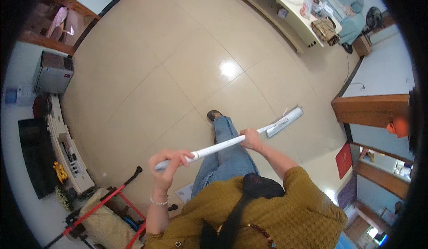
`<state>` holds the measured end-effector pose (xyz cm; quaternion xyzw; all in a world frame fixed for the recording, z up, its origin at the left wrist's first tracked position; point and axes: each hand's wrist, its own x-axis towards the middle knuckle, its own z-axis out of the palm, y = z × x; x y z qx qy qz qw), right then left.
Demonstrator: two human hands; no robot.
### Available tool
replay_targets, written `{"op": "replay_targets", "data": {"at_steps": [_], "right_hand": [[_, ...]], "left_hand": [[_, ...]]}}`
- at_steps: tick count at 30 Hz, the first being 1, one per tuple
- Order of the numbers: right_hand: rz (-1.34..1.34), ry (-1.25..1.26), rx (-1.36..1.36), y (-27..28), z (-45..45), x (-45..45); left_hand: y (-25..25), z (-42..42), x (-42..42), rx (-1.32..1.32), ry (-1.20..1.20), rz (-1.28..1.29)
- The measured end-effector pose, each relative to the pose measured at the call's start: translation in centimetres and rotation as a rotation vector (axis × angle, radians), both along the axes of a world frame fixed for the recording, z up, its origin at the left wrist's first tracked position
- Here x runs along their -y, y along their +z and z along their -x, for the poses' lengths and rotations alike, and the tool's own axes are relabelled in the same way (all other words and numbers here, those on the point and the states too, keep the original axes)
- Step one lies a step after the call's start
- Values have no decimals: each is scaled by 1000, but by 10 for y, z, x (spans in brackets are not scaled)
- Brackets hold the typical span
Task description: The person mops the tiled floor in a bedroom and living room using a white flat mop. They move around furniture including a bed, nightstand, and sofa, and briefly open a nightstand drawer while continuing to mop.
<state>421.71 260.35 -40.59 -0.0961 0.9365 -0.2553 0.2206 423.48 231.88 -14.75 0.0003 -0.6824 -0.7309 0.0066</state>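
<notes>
A flat mop lies slantwise across the front of my body, its white handle (pixel 219 147) rising to the left from the floor. My left hand (pixel 167 163) grips the upper end, close to a grey end cap. Farther down the shaft, my right hand (pixel 250 138) is closed around the handle. The long grey mop head (pixel 286 122) rests on the tiled floor to my right, with a strip of cloth showing along its far edge. Below the handle are my jeans (pixel 227 162) and one dark shoe (pixel 214 114).
Beige floor tiles (pixel 160 98) spread ahead. A long white table (pixel 294 11) with items on top stands at the far right. At left are a low TV cabinet (pixel 67 148) and a metal box-shaped appliance (pixel 55 73). A red-framed rack (pixel 100 207) stands near my left side.
</notes>
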Motion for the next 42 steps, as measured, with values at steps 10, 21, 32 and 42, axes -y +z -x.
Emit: {"op": "replay_targets", "data": {"at_steps": [10,21,32,42], "right_hand": [[400,272,-188,131,15,158],[521,574,-152,91,73,294],[499,486,-134,96,49,180],[283,232,-57,81,-35,-42]], "left_hand": [[139,-125,101,-412,260,359],[122,-145,66,-172,706,722],[144,-108,12,-302,364,570],[102,-88,-86,-145,89,251]]}}
